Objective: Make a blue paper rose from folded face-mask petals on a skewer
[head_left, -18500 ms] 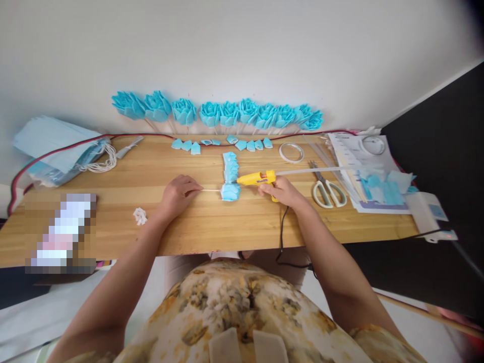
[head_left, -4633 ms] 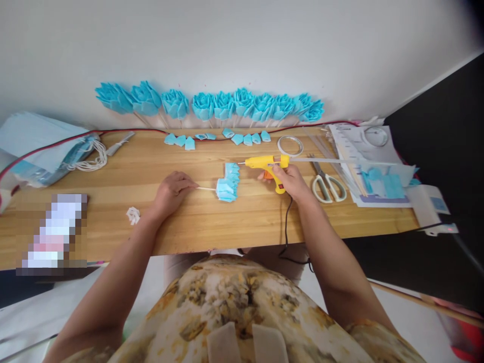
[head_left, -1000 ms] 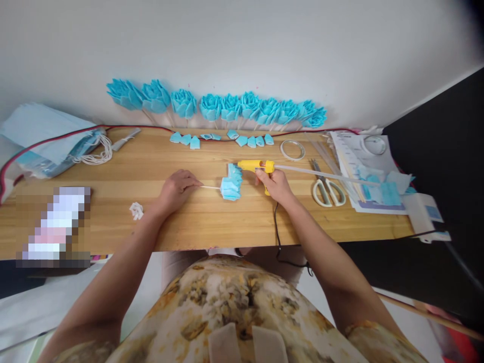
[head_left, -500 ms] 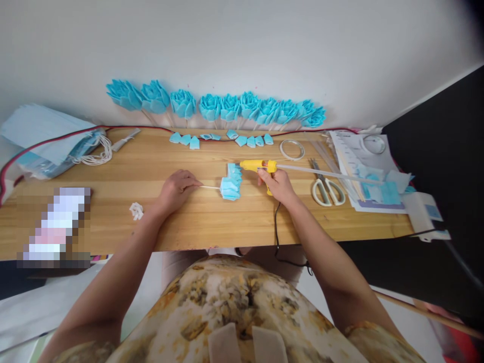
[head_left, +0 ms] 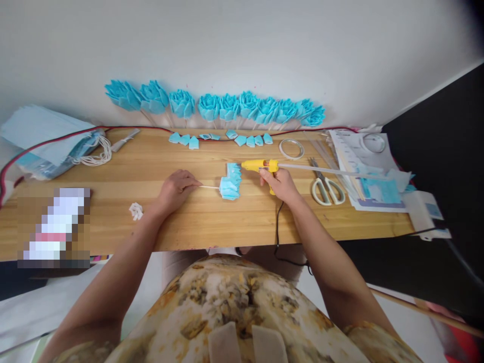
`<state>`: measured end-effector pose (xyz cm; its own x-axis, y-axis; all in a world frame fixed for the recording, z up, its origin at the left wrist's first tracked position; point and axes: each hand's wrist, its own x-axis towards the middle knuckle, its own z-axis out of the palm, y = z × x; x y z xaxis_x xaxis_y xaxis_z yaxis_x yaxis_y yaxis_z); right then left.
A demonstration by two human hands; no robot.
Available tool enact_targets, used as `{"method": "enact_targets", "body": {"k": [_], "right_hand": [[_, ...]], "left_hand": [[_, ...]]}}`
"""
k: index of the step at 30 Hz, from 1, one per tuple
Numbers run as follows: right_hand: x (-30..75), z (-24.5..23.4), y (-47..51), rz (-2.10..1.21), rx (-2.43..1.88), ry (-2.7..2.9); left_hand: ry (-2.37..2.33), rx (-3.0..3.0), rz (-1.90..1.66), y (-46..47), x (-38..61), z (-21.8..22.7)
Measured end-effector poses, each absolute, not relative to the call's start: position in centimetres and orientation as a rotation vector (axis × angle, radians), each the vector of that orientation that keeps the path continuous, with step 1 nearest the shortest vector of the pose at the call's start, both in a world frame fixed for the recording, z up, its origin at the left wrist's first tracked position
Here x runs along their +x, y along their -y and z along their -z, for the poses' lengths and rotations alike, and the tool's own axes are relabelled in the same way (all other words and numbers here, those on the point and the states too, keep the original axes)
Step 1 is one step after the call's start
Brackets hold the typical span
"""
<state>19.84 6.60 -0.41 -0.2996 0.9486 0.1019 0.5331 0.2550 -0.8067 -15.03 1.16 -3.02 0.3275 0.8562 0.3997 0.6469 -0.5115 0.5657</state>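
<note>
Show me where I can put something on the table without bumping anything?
Bare wood runs along the front edge of the table, below the half-made flower, between the left hand and the right hand with its glue gun. More lies between the white loops and the left hand. Crowded: the right end with scissors and papers, and the back with loose petals.

paper flower [head_left: 230, 184]: light blue, folded petals, lies on its side mid-table [head_left: 227, 222], thin stick [head_left: 209, 187] points left, pinched in left hand [head_left: 174, 190] | glue gun [head_left: 259, 165]: yellow, tip points left, just beside the flower's far end, held in right hand [head_left: 280, 184], black cord [head_left: 278, 227] drops over the near edge
</note>
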Motion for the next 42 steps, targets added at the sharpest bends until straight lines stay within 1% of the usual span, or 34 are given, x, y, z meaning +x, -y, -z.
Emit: {"method": "enact_targets", "body": {"k": [33, 38, 42], "right_hand": [[20.4, 0.3, -6.8, -0.888, -1.384, 1.993], [21.3, 0.0, -7.0, -0.951, -1.406, 1.939], [21.7, 0.0, -7.1, -1.037, -1.371, 1.756]], "left_hand": [[-1.345, 2.321, -0.972, -1.2, -15.1, 3.3], [-1.344, 2.311, -0.997, -1.2, -15.1, 3.4], [-1.343, 2.304, -0.997, -1.2, -15.1, 3.5]]}}
